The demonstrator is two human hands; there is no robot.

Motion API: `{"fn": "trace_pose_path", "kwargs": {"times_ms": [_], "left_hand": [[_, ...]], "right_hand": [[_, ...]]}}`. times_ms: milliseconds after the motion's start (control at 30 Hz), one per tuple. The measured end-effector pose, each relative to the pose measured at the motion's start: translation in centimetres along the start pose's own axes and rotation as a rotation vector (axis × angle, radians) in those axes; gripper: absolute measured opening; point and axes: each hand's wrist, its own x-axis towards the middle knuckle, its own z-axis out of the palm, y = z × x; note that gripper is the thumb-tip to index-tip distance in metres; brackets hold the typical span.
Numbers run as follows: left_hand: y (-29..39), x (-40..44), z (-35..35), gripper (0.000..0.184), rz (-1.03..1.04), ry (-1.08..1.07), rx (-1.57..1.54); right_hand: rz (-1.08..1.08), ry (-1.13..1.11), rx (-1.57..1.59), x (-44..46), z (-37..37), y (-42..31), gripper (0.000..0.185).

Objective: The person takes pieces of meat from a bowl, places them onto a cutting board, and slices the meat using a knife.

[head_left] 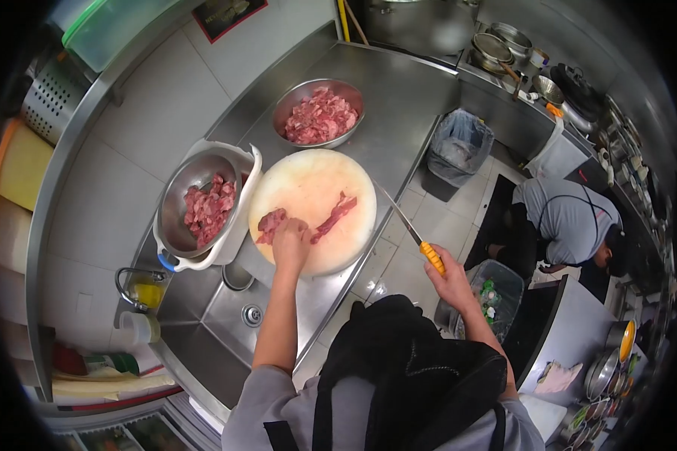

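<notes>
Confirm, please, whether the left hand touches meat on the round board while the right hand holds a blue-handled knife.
The handle is not blue but yellow-orange, as the head view shows. The left hand does touch meat on the round board, and the right hand holds the knife.

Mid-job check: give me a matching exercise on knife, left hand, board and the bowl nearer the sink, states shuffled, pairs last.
1. Knife
2. Left hand
3. Board
4. Bowl nearer the sink

A. Round and pale
B. Metal, holding cut meat
C. Held in the right hand
D. Touching meat on the board

Pairs: 1-C, 2-D, 3-A, 4-B.
</notes>
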Motion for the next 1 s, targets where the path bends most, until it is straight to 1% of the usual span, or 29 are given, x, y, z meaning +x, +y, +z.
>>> {"fn": "trace_pose_path", "kwargs": {"times_ms": [133, 200, 233, 300, 333, 400, 433, 467, 500, 533, 567, 600, 667, 700, 767, 800, 867, 900, 933, 1000], "left_hand": [[4.5, 4.2, 3.0, 0.016, 0.064, -0.039, -0.093], [5.8, 5.9, 5.3, 0.019, 0.121, -0.152, -0.126], [6.5, 6.4, 5.7, 0.019, 0.194, -0.169, 0.019], [3.0, 8.4, 10.2, 0.016, 0.215, -0.254, 0.017], [2.7, 8.9, 10.8, 0.014, 0.156, -0.267, 0.027], [3.0, 9.5, 10.4, 0.016, 0.158, -0.306, -0.018], [4.2, 9.5, 8.8, 0.016, 0.083, -0.327, -0.047], [6.8, 9.2, 6.3, 0.017, 0.021, -0.363, -0.111], [5.0, 9.7, 7.3, 0.014, 0.032, -0.323, -0.14], [8.4, 9.2, 4.6, 0.012, -0.117, -0.387, -0.322], [4.1, 10.0, 7.3, 0.019, 0.02, -0.307, -0.564], [2.8, 10.6, 7.0, 0.019, 0.039, -0.321, -0.568], [2.1, 11.5, 6.2, 0.017, -0.006, -0.264, -0.651], [3.1, 11.7, 5.3, 0.017, -0.001, -0.267, -0.652], [6.1, 11.3, 1.7, 0.016, -0.215, -0.248, -0.93], [6.8, 11.0, 0.8, 0.016, -0.216, -0.244, -0.931], [7.5, 10.2, -0.4, 0.014, -0.282, -0.125, -1.274], [7.3, 9.5, -0.5, 0.017, -0.358, -0.09, -1.274], [7.2, 8.3, -0.3, 0.017, -0.362, -0.084, -1.271], [6.2, 5.4, 1.1, 0.017, -0.548, -0.1, -1.042]], "right_hand": [[0.026, 0.019, -0.013, -1.2, -0.4, 0.5, 0.049], [0.068, 0.015, -0.015, -2.1, -0.5, 0.8, 0.05], [0.085, 0.044, -0.014, -2.5, -0.5, 0.9, 0.05], [0.134, 0.021, -0.018, -3.7, -0.8, 1.4, 0.05], [0.178, 0.097, -0.025, -4.3, -0.7, 2.1, 0.05], [0.115, 0.078, -0.019, -5.7, -0.8, 3.6, 0.05], [0.154, 0.145, -0.022, -6.4, -1.4, 3.8, 0.05], [0.186, 0.121, -0.023, -6.9, -1.6, 3.8, 0.049], [0.206, 0.087, -0.022, -7.2, -1.9, 4.1, 0.048], [0.222, 0.124, -0.019, -7.6, -2.1, 4.5, 0.048], [0.231, 0.116, -0.018, -8.1, -2.1, 5.0, 0.049], [0.234, 0.1, -0.021, -8.3, -2.2, 5.3, 0.051], [0.24, 0.106, -0.045, -8.5, -2.2, 5.5, 0.05], [0.24, 0.092, -0.069, -8.6, -2.1, 5.6, 0.05], [0.211, 0.091, -0.07, -8.3, -1.4, 6.1, 0.05], [0.176, 0.088, -0.072, -8.0, -1.1, 6.2, 0.05], [0.163, 0.076, -0.074, -7.5, -0.8, 6.1, 0.05], [0.155, 0.066, -0.075, -7.2, -0.5, 5.9, 0.049], [0.153, 0.059, -0.073, -7.0, -0.3, 5.7, 0.049], [0.113, 0.066, -0.051, -6.7, -0.1, 5.4, 0.048]]}}
